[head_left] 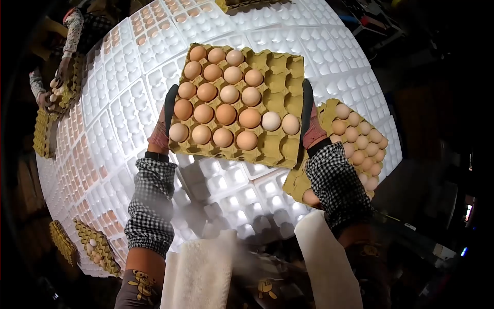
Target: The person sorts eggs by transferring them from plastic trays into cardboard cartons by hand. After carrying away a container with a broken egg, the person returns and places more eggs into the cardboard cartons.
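Observation:
A yellowish pulp egg tray (278,90) is held up over the white trays by both of my gloved hands. Brown eggs (225,114) fill most of its left part, while many cups at the right have none. My left hand (165,116) grips the tray's left edge, and my right hand (312,116) grips its right edge. The fingers are partly hidden behind the tray. Below my right forearm lies another pulp tray with eggs (360,141), partly covered by the checked sleeve.
White moulded trays (131,103) spread across the surface, some with eggs at the left and top. At the upper left, a co-worker's hands (56,87) hold eggs over pulp trays (45,134). More pulp trays (95,247) lie at the lower left.

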A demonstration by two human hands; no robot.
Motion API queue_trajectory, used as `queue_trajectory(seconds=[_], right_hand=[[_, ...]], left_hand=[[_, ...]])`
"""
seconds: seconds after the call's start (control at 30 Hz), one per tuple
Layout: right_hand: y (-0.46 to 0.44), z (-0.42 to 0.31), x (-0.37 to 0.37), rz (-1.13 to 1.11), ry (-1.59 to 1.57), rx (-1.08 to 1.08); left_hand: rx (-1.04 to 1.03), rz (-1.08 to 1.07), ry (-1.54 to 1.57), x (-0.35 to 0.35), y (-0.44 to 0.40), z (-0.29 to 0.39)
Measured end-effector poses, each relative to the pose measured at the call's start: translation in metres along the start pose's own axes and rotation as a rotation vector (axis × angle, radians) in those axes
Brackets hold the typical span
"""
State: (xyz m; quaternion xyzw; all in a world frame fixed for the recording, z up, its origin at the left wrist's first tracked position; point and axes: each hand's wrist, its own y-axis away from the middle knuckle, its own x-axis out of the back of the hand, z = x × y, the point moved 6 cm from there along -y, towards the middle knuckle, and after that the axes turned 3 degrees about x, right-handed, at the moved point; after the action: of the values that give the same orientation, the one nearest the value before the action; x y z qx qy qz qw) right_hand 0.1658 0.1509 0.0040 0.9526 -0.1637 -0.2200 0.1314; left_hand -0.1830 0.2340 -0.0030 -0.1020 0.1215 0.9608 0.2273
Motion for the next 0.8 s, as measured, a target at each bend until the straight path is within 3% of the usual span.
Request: queue_trajectory(seconds=[0.07,0.1,0.2,0.27,0.3,0.33,0.4,0.43,0.47,0.53,0.57,0.67,0.73,0.8], right_hand=[[0.009,-0.006,-0.012,-0.06,-0.239,-0.022],[0.013,-0.01,-0.022,-0.1,-0.334,-0.043],[0.04,-0.024,-0.052,-0.212,-0.471,-0.123],[0.08,-0.051,-0.072,-0.407,-0.413,-0.127],[0.1,-0.055,-0.088,-0.51,-0.384,-0.123],[0.113,-0.049,-0.087,-0.267,-0.155,-0.075],[0.142,-0.031,-0.097,-0.309,-0.188,-0.163],[0.154,-0.014,-0.094,-0.33,-0.235,-0.22],[0.166,0.003,-0.085,-0.414,-0.256,-0.217],[0.186,0.04,-0.085,-0.418,-0.312,-0.304],[0.193,0.054,-0.088,-0.4,-0.337,-0.348],[0.214,0.085,-0.072,-0.301,-0.395,-0.401],[0.232,0.096,-0.045,-0.236,-0.333,-0.35],[0.252,0.08,-0.025,-0.461,0.44,0.176]], left_hand=[[-0.02,-0.051,0.009,0.016,-0.005,-0.015],[-0.123,-0.013,-0.202,0.0,0.016,0.007],[-0.154,-0.044,0.019,-0.02,0.055,0.026],[-0.215,0.184,0.066,-0.025,0.118,0.027],[-0.329,0.221,-0.124,-0.032,0.147,0.049],[-0.422,0.248,-0.315,-0.04,0.176,0.072],[-0.197,0.332,-0.231,-0.037,0.229,0.076],[-0.218,0.347,-0.236,-0.043,0.256,0.087],[-0.48,0.413,-0.509,-0.061,0.273,0.068],[-0.217,0.432,-0.191,-0.048,0.311,0.033],[-0.369,0.461,-0.462,-0.062,0.333,0.062],[-0.027,0.546,0.321,-0.055,0.355,0.013],[-0.094,0.367,0.176,-0.042,0.362,-0.034],[-0.129,0.309,0.411,-0.031,0.364,-0.046]])
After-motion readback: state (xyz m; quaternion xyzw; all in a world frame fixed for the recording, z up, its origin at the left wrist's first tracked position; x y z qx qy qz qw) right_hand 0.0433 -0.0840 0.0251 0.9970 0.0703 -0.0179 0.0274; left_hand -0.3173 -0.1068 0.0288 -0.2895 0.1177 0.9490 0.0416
